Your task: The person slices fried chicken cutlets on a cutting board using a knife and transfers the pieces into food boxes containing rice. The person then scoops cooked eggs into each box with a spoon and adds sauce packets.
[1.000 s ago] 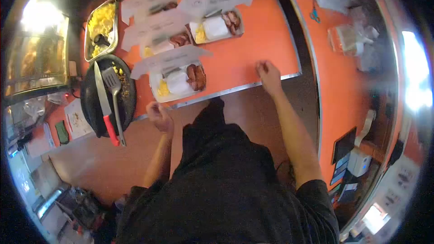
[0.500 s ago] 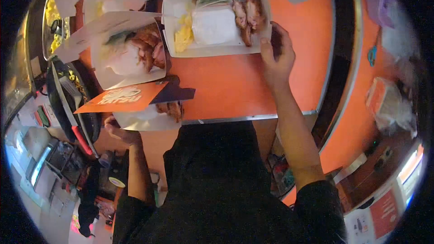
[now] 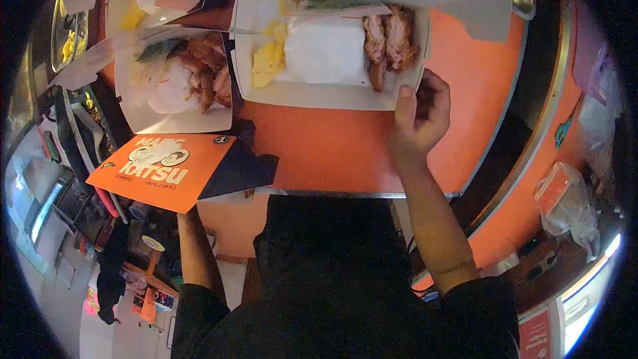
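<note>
My right hand (image 3: pixel 425 110) grips the lower right corner of an open white box (image 3: pixel 306 98), thumb in front and fingers behind. Inside lie yellow food (image 3: pixel 268 60), a white wrapped portion (image 3: pixel 324 50), sliced meat (image 3: pixel 389 46) and a clear packet. Another open box (image 3: pixel 176 83) with meat and a white portion stands to its left. Nearest me, a box's orange printed lid (image 3: pixel 163 169) is folded over and hides its contents. My left hand is hidden beneath this lid; only the forearm shows.
A further open box (image 3: pixel 143 0) stands at the back left. Beside the boxes lie a metal tray of yellow food (image 3: pixel 68 40) and a dark board (image 3: pixel 96 123) with a knife and a spatula. Across the gap at right, a second counter holds teal scissors (image 3: pixel 561 133) and plastic-wrapped packs (image 3: pixel 565 203).
The orange lid has come further down over the nearest box, and my left hand has gone out of sight under it. My right hand stays at the other box's corner. The view has shifted closer.
</note>
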Demonstrator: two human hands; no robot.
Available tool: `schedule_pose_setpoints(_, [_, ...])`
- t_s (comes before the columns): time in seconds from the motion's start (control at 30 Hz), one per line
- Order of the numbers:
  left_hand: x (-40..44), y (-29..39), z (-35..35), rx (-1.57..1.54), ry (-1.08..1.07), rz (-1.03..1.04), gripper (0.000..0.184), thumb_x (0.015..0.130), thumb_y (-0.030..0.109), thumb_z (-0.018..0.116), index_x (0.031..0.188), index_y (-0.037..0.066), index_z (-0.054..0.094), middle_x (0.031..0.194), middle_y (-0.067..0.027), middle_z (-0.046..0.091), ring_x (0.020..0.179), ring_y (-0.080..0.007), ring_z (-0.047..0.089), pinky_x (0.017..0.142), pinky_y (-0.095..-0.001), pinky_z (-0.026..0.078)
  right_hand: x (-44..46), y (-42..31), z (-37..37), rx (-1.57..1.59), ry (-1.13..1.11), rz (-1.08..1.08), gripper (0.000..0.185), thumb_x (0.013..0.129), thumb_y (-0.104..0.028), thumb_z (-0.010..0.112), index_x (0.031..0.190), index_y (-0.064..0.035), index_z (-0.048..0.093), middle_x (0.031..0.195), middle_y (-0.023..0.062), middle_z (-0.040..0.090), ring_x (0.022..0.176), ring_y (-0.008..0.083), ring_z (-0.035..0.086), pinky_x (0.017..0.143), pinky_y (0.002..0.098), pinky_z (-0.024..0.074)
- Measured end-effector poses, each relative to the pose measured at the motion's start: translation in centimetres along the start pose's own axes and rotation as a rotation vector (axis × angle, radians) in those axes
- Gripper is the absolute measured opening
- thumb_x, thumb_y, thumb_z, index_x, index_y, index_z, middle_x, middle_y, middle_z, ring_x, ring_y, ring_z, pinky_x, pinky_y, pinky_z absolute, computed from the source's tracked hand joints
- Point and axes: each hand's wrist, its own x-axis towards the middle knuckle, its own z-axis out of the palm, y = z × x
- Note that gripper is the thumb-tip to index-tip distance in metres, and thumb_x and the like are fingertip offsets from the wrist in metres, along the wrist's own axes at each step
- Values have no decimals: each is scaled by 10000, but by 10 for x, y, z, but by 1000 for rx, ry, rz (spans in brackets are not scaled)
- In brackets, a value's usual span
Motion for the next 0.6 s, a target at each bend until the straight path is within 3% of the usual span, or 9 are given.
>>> schedule_pose_setpoints(0.33, [8,3,17,-243,105,-24,460,961,480,392,835,58,524,789,-21,500,759,-127,495,705,-281,415,0,0,7,-4,6,-88,322,896,-188,583,1105,49,519,1013,117,592,903,181,579,835,315,472])
schedule_pose_setpoints(0.37, [11,7,15,-36,107,109,453,975,449,361,814,57,522,740,-10,490,701,-109,484,655,-260,398,0,-1,8,2,8,-98,313,905,-190,568,1102,47,518,1025,121,583,924,185,567,852,321,461])
schedule_pose_setpoints(0.43, [4,32,17,-35,89,-29,452,989,388,344,780,47,554,744,-31,533,714,-139,514,650,-295,433,1,5,-6,-100,3,-177,298,922,-194,537,1103,42,513,1044,127,569,956,197,547,874,332,447])
schedule_pose_setpoints(0.47, [5,36,16,237,145,214,453,992,336,323,732,43,550,736,-41,529,698,-137,511,627,-288,425,4,13,-8,-181,-14,-247,293,930,-195,522,1105,39,508,1049,129,563,968,204,539,879,338,443])
schedule_pose_setpoints(0.5, [-1,50,14,198,134,109,454,995,300,298,713,41,542,729,-50,526,692,-146,511,621,-297,423,6,16,-4,-155,13,-194,288,934,-204,513,1100,31,505,1044,126,565,963,212,537,875,345,444])
schedule_pose_setpoints(0.53, [-2,65,4,233,97,226,438,1003,277,289,732,34,532,733,-56,532,675,-151,518,617,-295,434,4,10,-7,-142,44,-141,283,939,-213,505,1095,23,502,1039,123,567,959,220,534,872,351,445])
schedule_pose_setpoints(0.6, [-1,83,-12,25,125,172,385,1010,266,310,803,21,522,757,-66,546,639,-139,522,596,-271,447,9,-8,-3,32,41,-77,239,947,-205,484,1048,10,509,976,97,538,915,200,515,831,336,444])
